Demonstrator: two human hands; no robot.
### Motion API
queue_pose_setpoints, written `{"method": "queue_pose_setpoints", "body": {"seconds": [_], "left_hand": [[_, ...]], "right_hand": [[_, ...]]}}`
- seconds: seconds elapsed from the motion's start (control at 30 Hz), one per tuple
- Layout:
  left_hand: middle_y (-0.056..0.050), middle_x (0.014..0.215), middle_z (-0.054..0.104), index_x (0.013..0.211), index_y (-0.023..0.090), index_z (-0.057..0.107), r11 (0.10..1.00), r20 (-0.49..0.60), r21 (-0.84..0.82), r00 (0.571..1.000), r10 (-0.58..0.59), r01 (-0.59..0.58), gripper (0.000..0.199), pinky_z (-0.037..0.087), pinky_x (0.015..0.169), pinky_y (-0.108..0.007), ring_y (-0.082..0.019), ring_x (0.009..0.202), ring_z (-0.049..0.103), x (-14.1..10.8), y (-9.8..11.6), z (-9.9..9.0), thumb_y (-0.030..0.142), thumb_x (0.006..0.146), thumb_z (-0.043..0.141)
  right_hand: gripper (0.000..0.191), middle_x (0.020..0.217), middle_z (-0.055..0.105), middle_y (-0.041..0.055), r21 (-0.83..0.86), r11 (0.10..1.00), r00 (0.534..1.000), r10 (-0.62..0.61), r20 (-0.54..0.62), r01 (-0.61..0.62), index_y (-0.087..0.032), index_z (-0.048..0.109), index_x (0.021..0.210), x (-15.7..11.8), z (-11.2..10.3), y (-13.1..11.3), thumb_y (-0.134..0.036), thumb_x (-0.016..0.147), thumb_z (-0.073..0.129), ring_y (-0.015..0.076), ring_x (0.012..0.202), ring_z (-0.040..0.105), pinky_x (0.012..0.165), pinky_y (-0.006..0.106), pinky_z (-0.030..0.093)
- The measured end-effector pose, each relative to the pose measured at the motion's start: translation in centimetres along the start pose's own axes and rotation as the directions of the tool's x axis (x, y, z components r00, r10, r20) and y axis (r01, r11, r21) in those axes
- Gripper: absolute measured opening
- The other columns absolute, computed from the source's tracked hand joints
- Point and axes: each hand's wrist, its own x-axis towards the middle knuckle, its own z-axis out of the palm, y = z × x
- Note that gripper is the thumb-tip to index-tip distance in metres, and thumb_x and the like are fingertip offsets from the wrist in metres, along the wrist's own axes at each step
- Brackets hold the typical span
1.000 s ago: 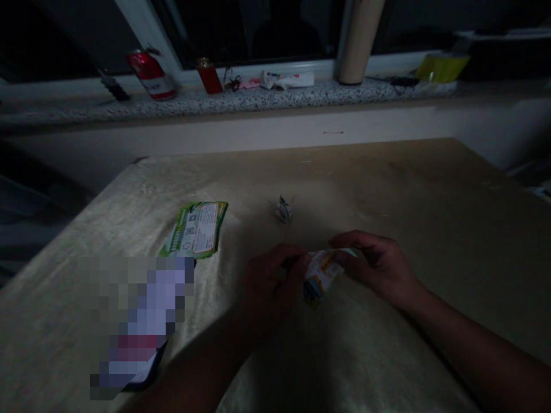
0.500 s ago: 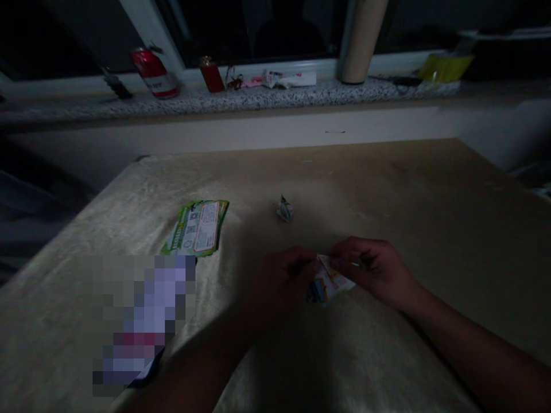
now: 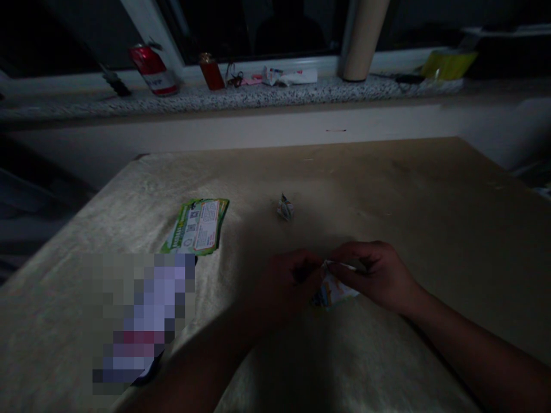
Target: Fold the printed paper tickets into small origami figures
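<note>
A small sheet of printed paper [image 3: 340, 290], white with blue and orange patches, is pinched between my two hands over the table. My left hand [image 3: 289, 282] grips its upper left edge with thumb and fingers closed. On the other side, my right hand [image 3: 373, 273] has thumb and forefinger pressed on the top edge, where the paper looks folded. Beyond the hands lies a small folded paper piece [image 3: 284, 209] with a pointed tip, apart from both. To the left rests a stack of green printed leaflets [image 3: 200, 226].
A blurred-out purple-blue object [image 3: 150, 315] lies on the table [image 3: 413, 189] at front left. Along the granite windowsill [image 3: 267, 97] stand a red can [image 3: 152, 71], an orange-red bottle [image 3: 212, 73], a tan cylinder [image 3: 362, 43] and a yellow item [image 3: 450, 64].
My hands have drawn slightly closer together at the top of the paper, whose upper corner is now more covered by the fingers. The paper has shifted slightly right and down.
</note>
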Motion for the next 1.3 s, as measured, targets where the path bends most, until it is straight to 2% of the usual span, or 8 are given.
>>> {"method": "queue_pose_setpoints", "body": {"seconds": [0.23, 0.43, 0.63, 0.77, 0.9, 0.97, 1.1, 1.3], "left_hand": [[-0.002, 0.073, 0.072, 0.087, 0.016, 0.072, 0.998, 0.014, 0.067, 1.000, 0.010, -0.011, 0.015, 0.049, 0.059, -0.022, -0.013, 0.064, 0.065, -0.1, 0.0, 0.1, 0.028, 0.086, 0.063], [-0.001, 0.070, 0.071, 0.080, 0.016, 0.071, 0.992, -0.017, 0.101, 0.997, -0.072, 0.073, 0.015, 0.046, 0.056, -0.023, -0.014, 0.061, 0.063, 0.3, -0.3, -0.3, 0.030, 0.081, 0.066], [-0.001, 0.068, 0.070, 0.076, 0.017, 0.070, 0.967, -0.144, 0.221, 0.985, -0.098, 0.129, 0.010, 0.046, 0.058, -0.025, -0.016, 0.063, 0.064, 0.5, -0.1, -1.7, 0.025, 0.076, 0.065], [0.000, 0.071, 0.069, 0.080, 0.017, 0.071, 0.972, -0.237, 0.235, 0.968, 0.087, -0.030, 0.013, 0.048, 0.064, -0.026, -0.015, 0.067, 0.063, 0.4, 0.8, -1.7, 0.026, 0.081, 0.062], [0.000, 0.075, 0.072, 0.088, 0.018, 0.073, 0.966, -0.135, 0.232, 0.979, 0.150, -0.116, 0.015, 0.048, 0.062, -0.023, -0.014, 0.067, 0.063, 0.2, 1.2, -0.7, 0.029, 0.081, 0.068], [0.001, 0.068, 0.070, 0.082, 0.017, 0.073, 0.975, -0.083, 0.207, 0.992, 0.098, -0.079, 0.012, 0.046, 0.058, -0.022, -0.013, 0.062, 0.062, 0.1, 1.0, -0.3, 0.026, 0.083, 0.064], [0.002, 0.064, 0.068, 0.077, 0.018, 0.071, 0.973, -0.105, 0.230, 0.994, 0.030, -0.005, 0.012, 0.042, 0.052, -0.021, -0.012, 0.057, 0.060, 0.2, 0.7, -0.2, 0.027, 0.082, 0.065], [0.001, 0.062, 0.069, 0.071, 0.018, 0.071, 0.951, -0.115, 0.297, 0.992, -0.052, 0.085, 0.011, 0.040, 0.049, -0.022, -0.014, 0.055, 0.059, 0.3, 1.4, -1.0, 0.027, 0.076, 0.068]], "right_hand": [[0.009, 0.073, 0.076, 0.0024, -0.061, 0.996, 0.998, -0.056, 0.026, 0.057, -0.019, 0.074, 0.084, -0.1, 0.0, -0.3, -0.025, 0.089, 0.070, 0.0135, 0.062, 0.069, 0.057, 0.023, 0.053], [0.006, 0.072, 0.072, 0.0030, -0.232, 0.946, 0.970, -0.241, -0.031, 0.227, -0.020, 0.074, 0.087, -0.4, -0.1, -0.6, -0.019, 0.088, 0.068, 0.0158, 0.064, 0.067, 0.059, 0.028, 0.052], [0.003, 0.080, 0.078, 0.0030, -0.288, 0.952, 0.919, -0.203, -0.337, 0.105, -0.025, 0.073, 0.086, -0.9, -1.6, -1.1, -0.024, 0.088, 0.072, 0.0182, 0.066, 0.071, 0.063, 0.029, 0.056], [0.004, 0.076, 0.077, 0.0015, -0.265, 0.959, 0.955, -0.170, -0.243, 0.103, -0.024, 0.073, 0.085, -0.7, -1.6, -1.1, -0.024, 0.088, 0.070, 0.0161, 0.061, 0.070, 0.057, 0.026, 0.054], [0.006, 0.075, 0.074, 0.0026, -0.190, 0.969, 0.977, -0.184, -0.112, 0.160, -0.022, 0.072, 0.086, -0.4, -0.6, -0.7, -0.021, 0.090, 0.068, 0.0158, 0.064, 0.069, 0.058, 0.027, 0.053], [0.005, 0.076, 0.073, 0.0033, -0.178, 0.959, 0.969, -0.236, -0.066, 0.221, -0.021, 0.073, 0.089, -0.3, -0.2, -0.5, -0.018, 0.090, 0.069, 0.0161, 0.067, 0.068, 0.061, 0.028, 0.053], [0.007, 0.076, 0.072, 0.0043, -0.187, 0.936, 0.946, -0.316, -0.076, 0.297, -0.020, 0.073, 0.092, -0.4, 0.3, -0.2, -0.014, 0.089, 0.069, 0.0174, 0.069, 0.067, 0.063, 0.031, 0.053], [0.007, 0.077, 0.075, 0.0047, -0.164, 0.963, 0.963, -0.236, -0.131, 0.214, -0.021, 0.075, 0.089, -0.4, 0.7, -0.2, -0.018, 0.090, 0.069, 0.0179, 0.068, 0.069, 0.060, 0.031, 0.054]]}}
